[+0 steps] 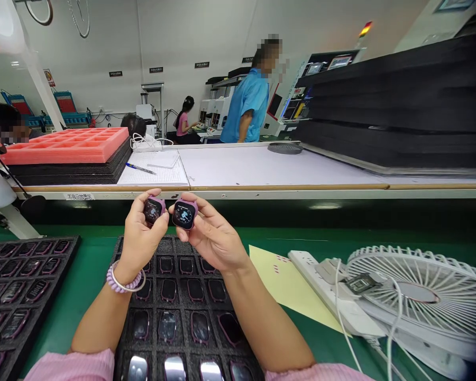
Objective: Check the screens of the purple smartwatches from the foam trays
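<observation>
My left hand is closed on a small purple smartwatch body, its dark screen turned toward me. My right hand grips a second purple smartwatch body with a lit screen, held right beside the first. Both are raised above a black foam tray whose pockets hold several more purple watch bodies. A bead bracelet and a thin bangle sit on my left wrist.
A second black tray of watch bodies lies at left on the green mat. A yellow paper, white power strip and white fan lie at right. Behind, a pink foam tray, stacked black foam, other people at work.
</observation>
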